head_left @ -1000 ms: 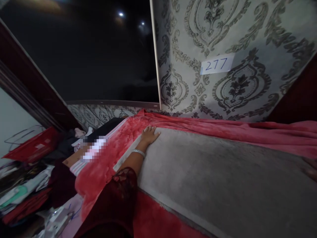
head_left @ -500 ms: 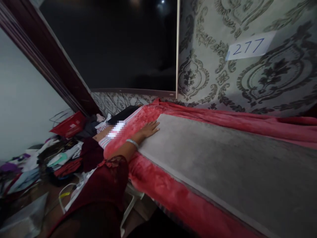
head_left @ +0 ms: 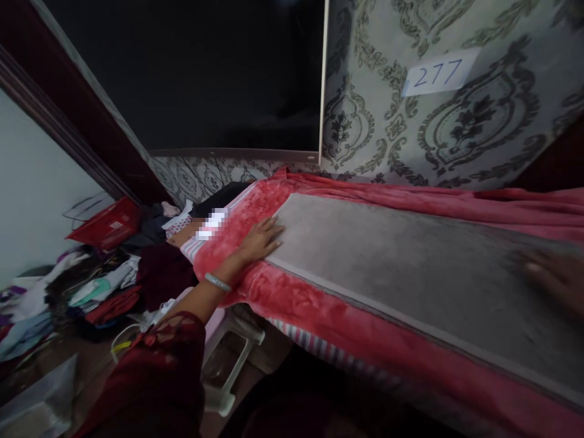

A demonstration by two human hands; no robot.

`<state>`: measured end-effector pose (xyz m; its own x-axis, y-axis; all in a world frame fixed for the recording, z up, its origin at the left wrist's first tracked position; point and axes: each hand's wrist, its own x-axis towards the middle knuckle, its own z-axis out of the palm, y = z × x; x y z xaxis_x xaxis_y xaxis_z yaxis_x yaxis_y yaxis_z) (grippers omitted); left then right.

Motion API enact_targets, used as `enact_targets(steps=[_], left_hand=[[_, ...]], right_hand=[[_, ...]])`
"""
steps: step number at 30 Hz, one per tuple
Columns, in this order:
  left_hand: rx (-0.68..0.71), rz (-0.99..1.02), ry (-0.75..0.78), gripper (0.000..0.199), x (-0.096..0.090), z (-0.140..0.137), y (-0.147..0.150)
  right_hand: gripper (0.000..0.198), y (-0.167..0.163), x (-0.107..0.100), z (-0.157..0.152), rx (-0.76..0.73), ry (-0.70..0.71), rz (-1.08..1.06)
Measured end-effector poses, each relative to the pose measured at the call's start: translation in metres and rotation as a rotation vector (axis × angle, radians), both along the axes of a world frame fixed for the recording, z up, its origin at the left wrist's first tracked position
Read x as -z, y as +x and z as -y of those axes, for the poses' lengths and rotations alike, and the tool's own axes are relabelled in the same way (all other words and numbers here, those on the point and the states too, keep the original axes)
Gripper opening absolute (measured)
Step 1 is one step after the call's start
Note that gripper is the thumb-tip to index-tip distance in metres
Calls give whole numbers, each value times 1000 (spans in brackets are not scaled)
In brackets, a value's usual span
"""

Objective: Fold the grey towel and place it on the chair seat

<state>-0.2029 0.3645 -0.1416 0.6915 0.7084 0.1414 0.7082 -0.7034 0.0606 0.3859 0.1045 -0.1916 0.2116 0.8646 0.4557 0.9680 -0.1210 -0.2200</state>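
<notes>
A long grey cloth with a paler edge lies flat over a red plush blanket. My left hand rests at the cloth's left end, fingers stretched out, partly on the red blanket; a silver bangle circles that wrist. At the far right my right hand is over the grey cloth, smeared by motion, with its fingers extended to the left. Neither hand shows anything held.
A white plastic stool stands below the blanket's front left edge. Heaped clothes and a red basket are on the left. Behind are a large dark television and a patterned wall with a paper marked 277.
My right hand has come into view from the right, over the grey cloth. My left hand has shifted slightly toward me along the cloth's left end. The camera view has moved a little.
</notes>
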Motion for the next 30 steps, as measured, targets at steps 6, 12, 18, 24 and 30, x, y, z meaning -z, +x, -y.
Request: enact_targets(steps=[6, 12, 18, 24, 30], left_hand=[[-68, -12, -87, 55, 17, 16, 8], [-274, 253, 56, 50, 25, 15, -3], [-430, 392, 43, 51, 24, 13, -6], [-566, 488, -113, 48, 21, 4, -12], [-610, 509, -148, 47, 21, -2, -15]], right_hand=[[69, -118, 5, 10, -245, -302, 54], [62, -148, 15, 20, -263, -329, 31], [62, -150, 14, 17, -237, -304, 23], [62, -154, 14, 14, -227, -302, -4], [60, -154, 15, 13, -234, -274, -21]])
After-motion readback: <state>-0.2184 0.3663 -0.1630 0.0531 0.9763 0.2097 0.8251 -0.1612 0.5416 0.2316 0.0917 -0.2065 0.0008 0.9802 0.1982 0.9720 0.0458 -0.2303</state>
